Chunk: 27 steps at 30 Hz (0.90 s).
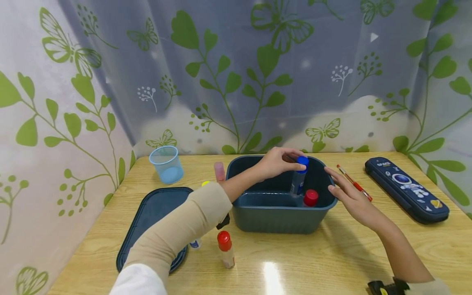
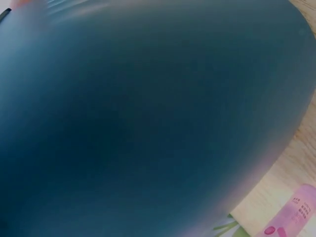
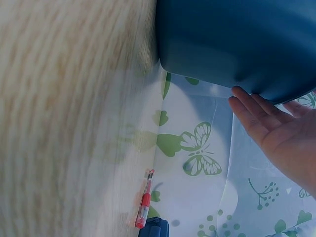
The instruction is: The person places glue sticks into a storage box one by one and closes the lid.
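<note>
Over the dark blue bin, the left hand pinches the blue cap of a clear bottle, which stands upright inside the bin's right part. Beside that bottle is a red cap, also in the bin. The right hand rests its fingertips on the bin's right rim, fingers extended; in the right wrist view the hand touches the outer wall of the bin. The bin's wall fills most of the left wrist view, where the fingers are barely seen.
Left of the bin are a dark lid, a blue cup, a pink-capped bottle and a yellow cap, partly hidden by the arm. A red-capped bottle stands in front. To the right lie a red pen and a pencil case.
</note>
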Each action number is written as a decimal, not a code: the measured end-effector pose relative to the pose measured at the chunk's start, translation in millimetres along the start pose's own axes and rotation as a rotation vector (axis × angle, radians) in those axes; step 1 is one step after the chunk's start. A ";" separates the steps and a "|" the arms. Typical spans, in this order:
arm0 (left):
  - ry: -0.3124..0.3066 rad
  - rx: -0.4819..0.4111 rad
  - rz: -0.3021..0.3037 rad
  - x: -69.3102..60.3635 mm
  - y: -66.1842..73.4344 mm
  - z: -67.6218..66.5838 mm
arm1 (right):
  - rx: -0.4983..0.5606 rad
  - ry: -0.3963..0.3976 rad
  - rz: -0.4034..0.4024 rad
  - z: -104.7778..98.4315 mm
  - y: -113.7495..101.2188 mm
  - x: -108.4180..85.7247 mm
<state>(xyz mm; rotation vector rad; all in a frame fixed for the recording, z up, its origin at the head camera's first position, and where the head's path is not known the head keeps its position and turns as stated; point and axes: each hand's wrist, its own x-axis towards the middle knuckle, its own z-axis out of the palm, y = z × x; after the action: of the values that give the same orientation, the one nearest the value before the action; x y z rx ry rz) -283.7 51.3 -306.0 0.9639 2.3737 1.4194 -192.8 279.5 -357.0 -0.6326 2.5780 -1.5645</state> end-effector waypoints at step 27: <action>0.003 0.024 -0.024 6.8 -17.2 20.6 | -0.012 0.011 0.000 0.1 1.1 -0.8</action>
<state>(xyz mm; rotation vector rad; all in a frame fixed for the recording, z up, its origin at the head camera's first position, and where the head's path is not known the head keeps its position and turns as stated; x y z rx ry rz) -286.2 64.7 -330.1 0.9369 2.4016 1.3875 -192.4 280.2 -358.2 -0.6275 2.5966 -1.5587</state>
